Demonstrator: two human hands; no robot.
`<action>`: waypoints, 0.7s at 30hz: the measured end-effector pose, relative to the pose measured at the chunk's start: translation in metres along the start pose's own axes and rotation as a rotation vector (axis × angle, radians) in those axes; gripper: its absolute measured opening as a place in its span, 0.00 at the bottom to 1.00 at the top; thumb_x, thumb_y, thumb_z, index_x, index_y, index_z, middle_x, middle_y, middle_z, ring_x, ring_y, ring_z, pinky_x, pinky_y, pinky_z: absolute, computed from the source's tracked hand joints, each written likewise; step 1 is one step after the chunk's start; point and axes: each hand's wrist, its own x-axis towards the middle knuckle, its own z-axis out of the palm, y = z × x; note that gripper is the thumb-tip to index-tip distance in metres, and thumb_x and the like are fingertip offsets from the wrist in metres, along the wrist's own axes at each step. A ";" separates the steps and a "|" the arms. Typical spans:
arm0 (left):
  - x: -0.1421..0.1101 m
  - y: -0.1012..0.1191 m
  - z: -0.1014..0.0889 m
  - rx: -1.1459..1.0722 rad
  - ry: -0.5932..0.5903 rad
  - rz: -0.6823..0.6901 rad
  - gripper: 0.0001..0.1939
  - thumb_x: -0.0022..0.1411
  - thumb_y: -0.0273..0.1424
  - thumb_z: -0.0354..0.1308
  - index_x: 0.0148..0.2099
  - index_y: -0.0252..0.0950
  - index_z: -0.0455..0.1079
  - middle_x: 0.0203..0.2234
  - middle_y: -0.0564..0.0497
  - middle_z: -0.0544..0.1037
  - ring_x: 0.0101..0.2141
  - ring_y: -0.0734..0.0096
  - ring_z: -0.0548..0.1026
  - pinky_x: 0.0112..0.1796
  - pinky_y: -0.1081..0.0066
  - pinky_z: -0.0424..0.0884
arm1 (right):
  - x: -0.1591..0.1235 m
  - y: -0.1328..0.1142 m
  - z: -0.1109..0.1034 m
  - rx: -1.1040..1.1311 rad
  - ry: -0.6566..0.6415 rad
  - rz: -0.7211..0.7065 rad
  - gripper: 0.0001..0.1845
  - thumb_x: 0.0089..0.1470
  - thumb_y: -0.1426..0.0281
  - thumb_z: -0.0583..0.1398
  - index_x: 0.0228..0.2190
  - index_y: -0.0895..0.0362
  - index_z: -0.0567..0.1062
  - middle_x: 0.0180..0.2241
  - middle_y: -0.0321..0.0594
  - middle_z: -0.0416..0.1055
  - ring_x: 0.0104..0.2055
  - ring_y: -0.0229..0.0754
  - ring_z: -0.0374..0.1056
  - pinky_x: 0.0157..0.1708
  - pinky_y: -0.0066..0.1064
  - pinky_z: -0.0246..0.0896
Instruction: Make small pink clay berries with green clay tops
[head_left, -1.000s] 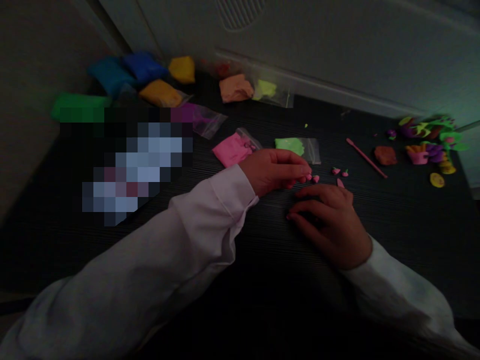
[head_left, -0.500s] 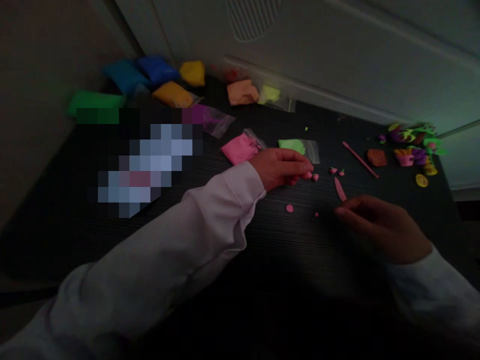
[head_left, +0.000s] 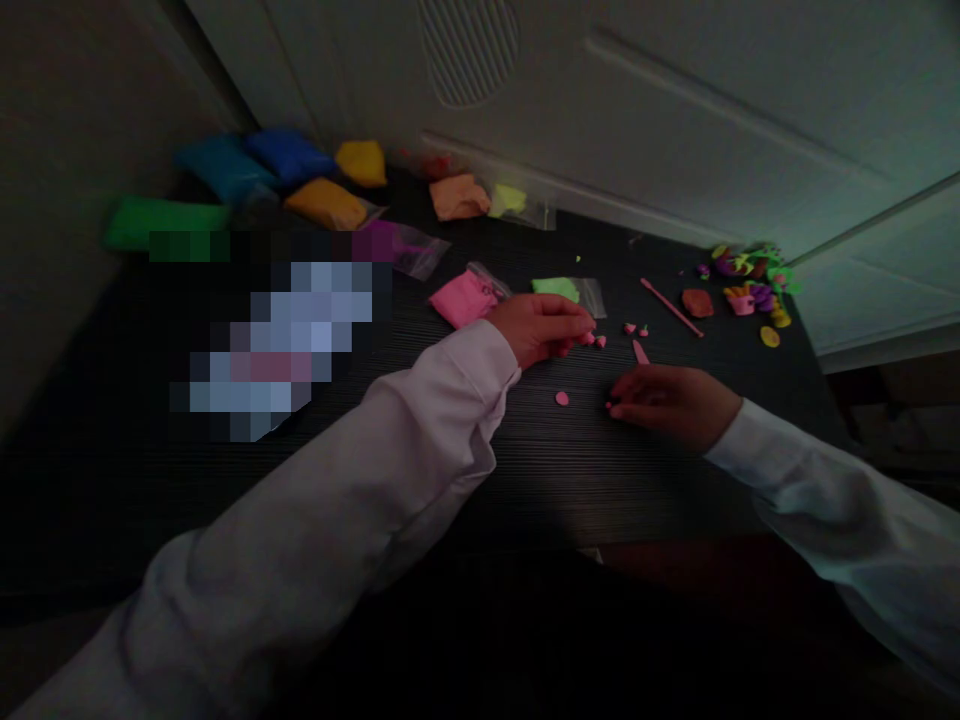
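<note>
My left hand (head_left: 541,328) is closed in a pinch, with a small pink clay piece (head_left: 587,339) at its fingertips. A second little pink piece (head_left: 601,342) lies right beside it on the dark table. My right hand (head_left: 671,402) has thumb and forefinger brought together at a tiny pink clay ball (head_left: 608,405), low over the tabletop. Just beyond its knuckles lies a pink clay knife (head_left: 640,351), partly hidden. Two pink pieces with green tops (head_left: 630,328) sit farther back. Between the hands is a flat pink clay disc (head_left: 562,398).
A pink bag of clay (head_left: 461,298) and a light green one (head_left: 555,290) lie behind my left hand. Several coloured clay packs (head_left: 289,156) line the back left. A pink rod tool (head_left: 672,307), a reddish-brown lump (head_left: 697,303) and small clay models (head_left: 750,285) are at right.
My right hand has moved left from beside the clay knife to the tiny pink ball. My left hand keeps its pinch at the same pink pieces. The view has shifted to the right.
</note>
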 end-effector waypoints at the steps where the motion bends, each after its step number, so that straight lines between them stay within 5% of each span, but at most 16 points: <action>1: 0.000 0.000 0.000 -0.002 -0.004 0.002 0.01 0.49 0.21 0.54 0.27 0.28 0.66 0.18 0.54 0.70 0.18 0.85 0.63 0.22 0.78 0.57 | -0.004 0.000 0.004 -0.090 0.060 -0.031 0.14 0.40 0.60 0.59 0.29 0.56 0.70 0.24 0.35 0.69 0.25 0.35 0.66 0.25 0.28 0.62; 7: 0.001 -0.001 0.000 -0.015 -0.002 0.003 0.01 0.49 0.20 0.55 0.27 0.28 0.66 0.18 0.54 0.70 0.19 0.85 0.64 0.23 0.78 0.57 | -0.010 -0.001 0.020 -0.308 0.280 -0.109 0.09 0.45 0.63 0.57 0.27 0.55 0.72 0.22 0.33 0.69 0.23 0.34 0.64 0.24 0.27 0.59; 21: 0.002 -0.001 -0.001 -0.036 -0.034 0.011 0.01 0.49 0.20 0.55 0.27 0.28 0.66 0.17 0.54 0.69 0.17 0.86 0.63 0.21 0.78 0.56 | -0.005 -0.001 0.020 0.133 0.215 -0.088 0.14 0.45 0.65 0.57 0.36 0.55 0.68 0.31 0.38 0.72 0.32 0.37 0.69 0.35 0.34 0.65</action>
